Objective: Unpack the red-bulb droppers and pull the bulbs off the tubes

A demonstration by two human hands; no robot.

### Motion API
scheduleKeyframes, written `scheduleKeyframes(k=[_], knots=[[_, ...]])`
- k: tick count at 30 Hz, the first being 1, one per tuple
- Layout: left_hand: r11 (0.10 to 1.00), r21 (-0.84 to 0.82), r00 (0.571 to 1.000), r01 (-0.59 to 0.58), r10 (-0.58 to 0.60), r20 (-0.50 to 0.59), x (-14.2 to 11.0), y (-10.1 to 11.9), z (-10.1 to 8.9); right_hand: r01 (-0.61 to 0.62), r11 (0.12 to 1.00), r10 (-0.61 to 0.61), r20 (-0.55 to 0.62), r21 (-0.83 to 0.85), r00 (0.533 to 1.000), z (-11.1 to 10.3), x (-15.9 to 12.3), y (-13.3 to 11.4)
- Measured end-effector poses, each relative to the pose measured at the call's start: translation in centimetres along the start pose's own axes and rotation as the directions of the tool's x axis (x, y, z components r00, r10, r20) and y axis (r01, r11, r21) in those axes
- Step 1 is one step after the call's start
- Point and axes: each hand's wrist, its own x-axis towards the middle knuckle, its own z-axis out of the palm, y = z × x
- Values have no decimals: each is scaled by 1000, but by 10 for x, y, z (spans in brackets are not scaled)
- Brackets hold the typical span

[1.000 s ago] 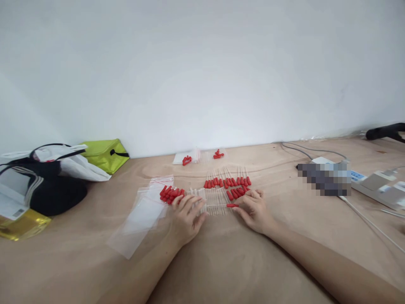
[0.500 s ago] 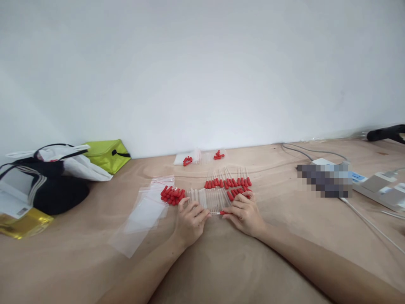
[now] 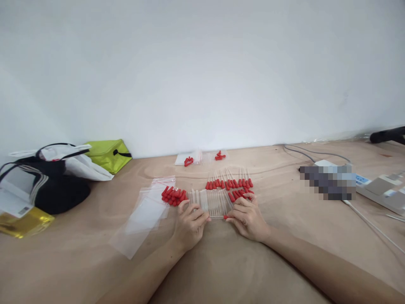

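My left hand (image 3: 190,223) pinches one end of a thin clear dropper tube (image 3: 217,218), which lies level between my hands. At its other end is a red rubber bulb (image 3: 225,217), pinched by the closed fingers of my right hand (image 3: 250,219). How deep the tube sits in the bulb I cannot tell. Behind the hands lies a row of bare clear tubes (image 3: 217,202). Left of them is a heap of loose red bulbs (image 3: 173,196). Farther back, several droppers with bulbs fitted (image 3: 232,183) lie with bulbs towards me; more red-bulbed ones (image 3: 237,194) are partly behind my right hand.
Clear zip bags (image 3: 142,219) lie left of the heap. Two small bags with red bulbs (image 3: 188,161) are near the wall. A dark bag (image 3: 60,192) and a lime-green pouch (image 3: 109,154) stand left. A power strip (image 3: 376,196) with cables lies right.
My hands have drawn slightly apart. More of the clear tube shows between them, and my right fingers cover more of the red bulb. The view has shifted a little.
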Motion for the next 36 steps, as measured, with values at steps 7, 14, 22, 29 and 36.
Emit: scheduleKeyframes(k=[7,14,22,29,36], knots=[[981,26,974,192,-187,-132,-15,-39,-12,-243,931,280,-104,274,954,-6,-6,24],[952,89,953,294,-284,-108,-14,-47,-2,-498,838,543,-252,224,801,-8,-3,43],[946,70,948,316,-313,-52,-16,-46,0,-606,789,584,-181,-104,791,-15,-3,49],[940,-85,939,331,-319,129,-16,-37,-5,-625,763,602,-173,-162,779,-14,1,50],[927,-88,898,365,-325,297,-19,-41,-15,-724,668,697,-197,-173,690,-19,5,63]])
